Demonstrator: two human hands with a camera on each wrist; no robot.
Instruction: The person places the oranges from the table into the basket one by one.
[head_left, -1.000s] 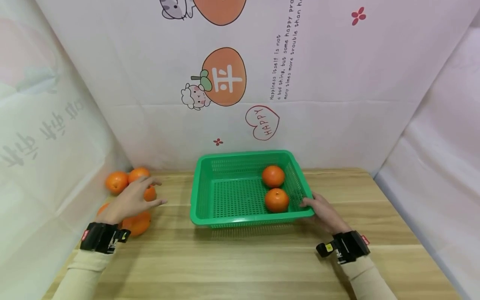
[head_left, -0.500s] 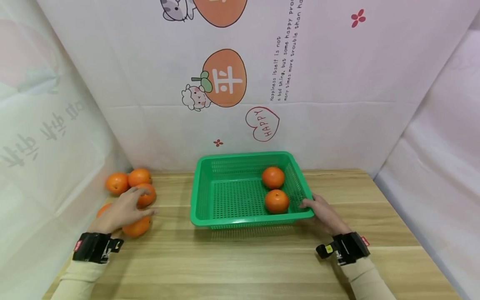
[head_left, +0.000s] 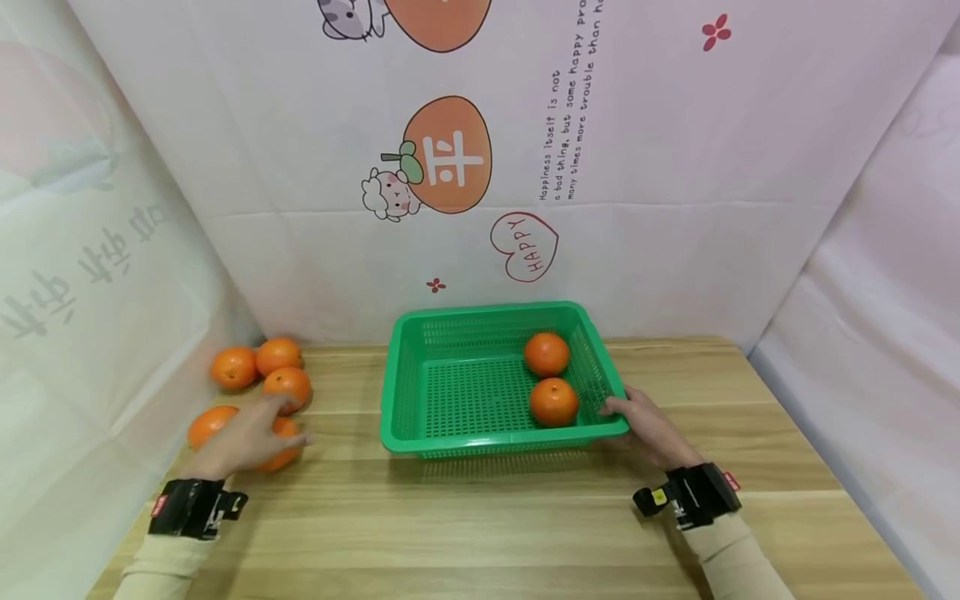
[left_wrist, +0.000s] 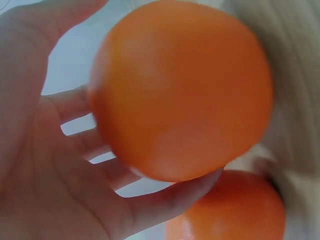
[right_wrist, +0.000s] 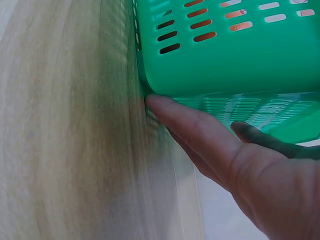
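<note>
In the head view my left hand (head_left: 243,442) is over the front oranges at the left, its thumb extended across the top of one orange (head_left: 279,458). The left wrist view has this orange (left_wrist: 182,92) large before the palm, with spread fingers reaching along its far side and a second orange (left_wrist: 235,210) below it. My right hand (head_left: 651,427) grips the green plastic basket (head_left: 502,439) at its front right corner, thumb over the rim. From the right wrist, a finger lies under the corner of the basket (right_wrist: 225,65). Two oranges (head_left: 553,402) sit in the basket's right half.
Several more oranges lie at the table's left: one (head_left: 287,388) just beyond my left hand, two behind it by the back cloth, and another (head_left: 210,427) to the left. White printed cloth (head_left: 645,167) walls the back and both sides of the wooden table (head_left: 480,533).
My left hand has drawn back toward the front, off the far oranges and onto a front orange. The right hand and basket have stayed in place.
</note>
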